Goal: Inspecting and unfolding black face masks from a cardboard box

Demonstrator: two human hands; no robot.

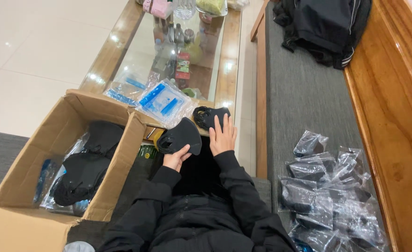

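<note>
Fingers [183,150] of the left hand [175,158] are clenched on the lower edge of a black face mask [181,135], which they hold up just above the person's lap, close to the near edge of the glass-topped desk [122,46]. Far to the left of that hand an open cardboard box [42,154] stands on the floor, with more black masks [82,172] and some clear and blue plastic bags inside it. Between the box and the held mask, on the near corner of the desk, lies a heap of clear bags with blue strips [161,100]. Just right of the held mask, the right hand [222,137] lies flat with its fingers [225,122] released and spread, resting on a small stack of black masks [206,116] at the desk's edge. Further right runs a grey bench cushion [304,93] in a wooden frame, carrying a pile of bagged black masks [329,196] near the person and a black jacket [325,25] at its far end.
</note>
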